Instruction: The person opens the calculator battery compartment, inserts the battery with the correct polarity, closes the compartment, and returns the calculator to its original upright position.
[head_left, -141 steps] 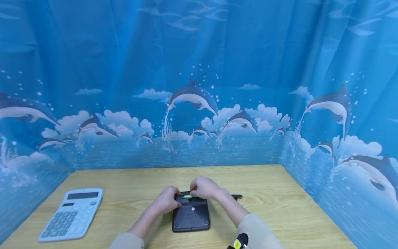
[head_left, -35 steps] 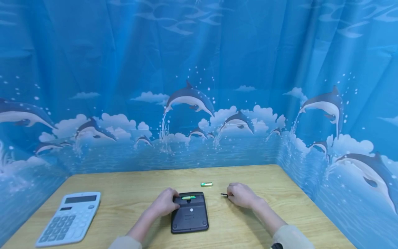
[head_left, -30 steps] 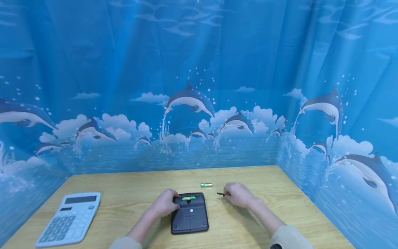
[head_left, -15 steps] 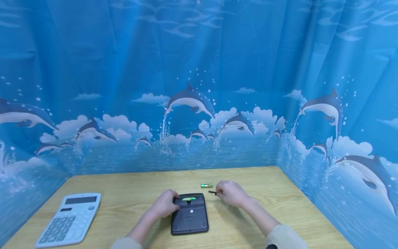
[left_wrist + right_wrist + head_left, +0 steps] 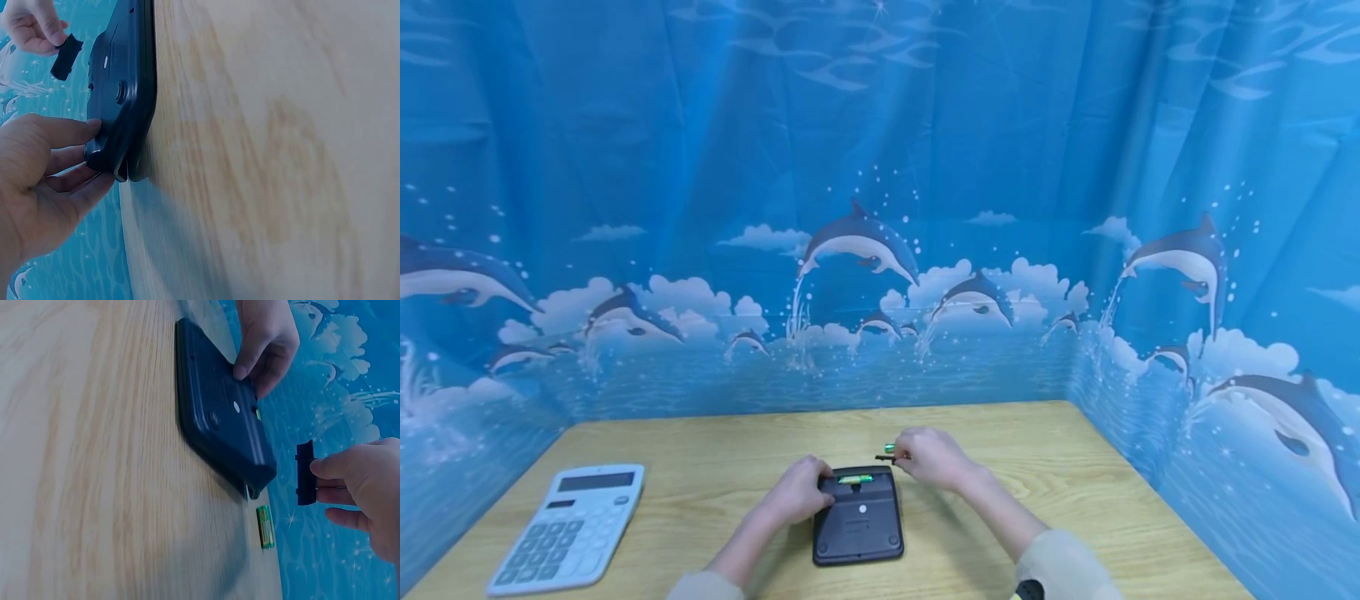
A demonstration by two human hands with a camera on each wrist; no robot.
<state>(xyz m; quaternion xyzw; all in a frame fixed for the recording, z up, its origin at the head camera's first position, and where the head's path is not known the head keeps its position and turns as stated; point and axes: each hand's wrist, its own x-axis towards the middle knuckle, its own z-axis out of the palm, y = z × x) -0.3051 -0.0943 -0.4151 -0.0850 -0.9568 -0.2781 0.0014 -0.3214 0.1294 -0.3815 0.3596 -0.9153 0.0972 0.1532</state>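
A black calculator (image 5: 859,529) lies face down on the table, its battery slot uncovered with one green battery (image 5: 854,479) in it. My left hand (image 5: 797,493) grips the calculator's upper left corner, thumb on the back and fingers at the edge, as the left wrist view also shows. Above and right of the calculator, my right hand (image 5: 931,458) pinches the small black battery cover (image 5: 305,473) between thumb and fingers, clear of the table. A second green battery (image 5: 265,527) lies on the table beyond the calculator, partly hidden behind the right hand in the head view.
A light blue calculator (image 5: 571,527) lies face up at the left of the wooden table (image 5: 715,450). Behind and at the sides hangs a blue curtain (image 5: 880,250) printed with dolphins.
Over the last second my right hand has carried the battery cover leftward toward the calculator's top, passing in front of the loose battery. Earlier both hands were at the slot. The left hand stays put.
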